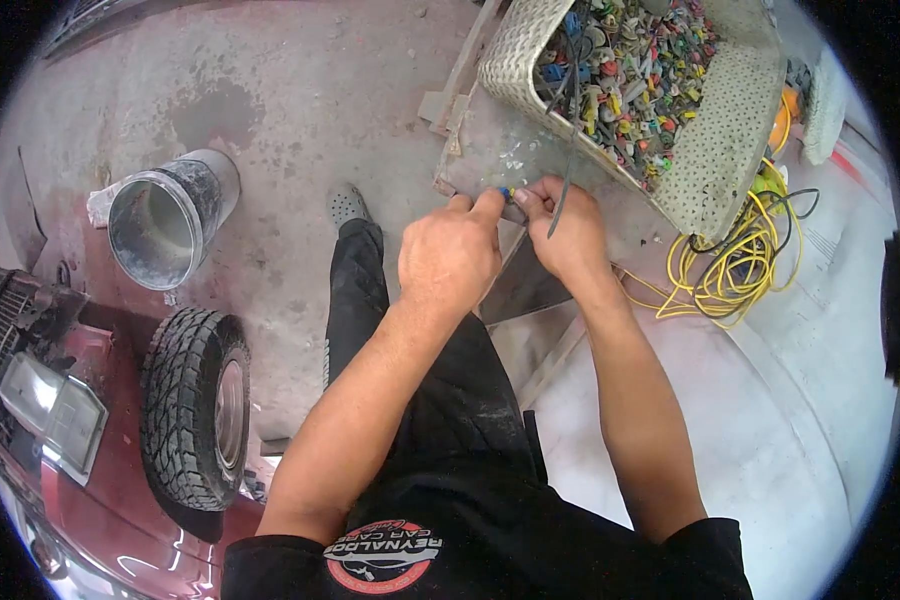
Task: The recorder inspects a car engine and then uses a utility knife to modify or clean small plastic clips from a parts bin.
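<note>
My left hand (452,250) and my right hand (568,235) meet beside a wicker-patterned basket (735,170). Their fingertips close around a small blue piece (505,192); its exact kind is too small to tell. Most of it is hidden by the fingers. A dark thin strip (562,195) curves down from the basket's rim across my right hand, and I cannot tell whether it is gripped. Inside the tilted basket lie many small plastic clips (635,85) in several colours.
A coiled yellow cord (735,275) lies right of my right hand on a pale surface (770,400). At left, a grey bucket (175,215) lies tipped on the stained concrete floor (290,110). A tyre (190,410) and a red vehicle (90,500) stand at lower left.
</note>
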Tool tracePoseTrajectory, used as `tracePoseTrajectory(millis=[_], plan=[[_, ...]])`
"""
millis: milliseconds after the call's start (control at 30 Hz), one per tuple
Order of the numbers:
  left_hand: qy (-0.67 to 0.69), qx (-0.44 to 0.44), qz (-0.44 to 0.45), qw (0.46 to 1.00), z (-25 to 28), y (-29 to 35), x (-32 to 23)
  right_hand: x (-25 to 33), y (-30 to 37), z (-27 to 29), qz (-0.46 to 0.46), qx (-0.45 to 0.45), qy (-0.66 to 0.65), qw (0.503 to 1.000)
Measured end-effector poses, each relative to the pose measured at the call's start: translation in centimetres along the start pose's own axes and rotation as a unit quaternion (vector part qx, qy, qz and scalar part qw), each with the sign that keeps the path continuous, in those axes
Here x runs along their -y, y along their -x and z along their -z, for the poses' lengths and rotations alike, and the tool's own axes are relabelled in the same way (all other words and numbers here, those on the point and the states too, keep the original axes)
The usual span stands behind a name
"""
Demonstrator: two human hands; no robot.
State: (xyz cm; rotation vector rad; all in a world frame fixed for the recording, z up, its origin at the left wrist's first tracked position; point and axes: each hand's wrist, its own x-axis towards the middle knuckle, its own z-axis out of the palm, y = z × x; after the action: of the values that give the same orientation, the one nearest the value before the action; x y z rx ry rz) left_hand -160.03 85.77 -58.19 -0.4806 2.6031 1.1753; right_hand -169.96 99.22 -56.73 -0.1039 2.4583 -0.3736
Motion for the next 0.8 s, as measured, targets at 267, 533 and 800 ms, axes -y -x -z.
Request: tracePoseTrajectory(millis=[267, 533, 800], plan=[[0.015, 0.003, 0.004, 1.000, -0.3, 0.2, 0.1, -0.3, -0.1, -0.4, 0.004, -0.010, 0.008, 1.000], [-0.012, -0.003, 0.010, 1.000, -0.6, 1.0, 0.0, -0.6, -0.3, -0.5, 0.010, -0.004, -0.001, 1.000], [0.022, -0.083, 0.018, 0.996, -1.0, 1.5, 0.2, -0.4, -0.3, 0.3, -0.002, 0.013, -0.015, 1.000]])
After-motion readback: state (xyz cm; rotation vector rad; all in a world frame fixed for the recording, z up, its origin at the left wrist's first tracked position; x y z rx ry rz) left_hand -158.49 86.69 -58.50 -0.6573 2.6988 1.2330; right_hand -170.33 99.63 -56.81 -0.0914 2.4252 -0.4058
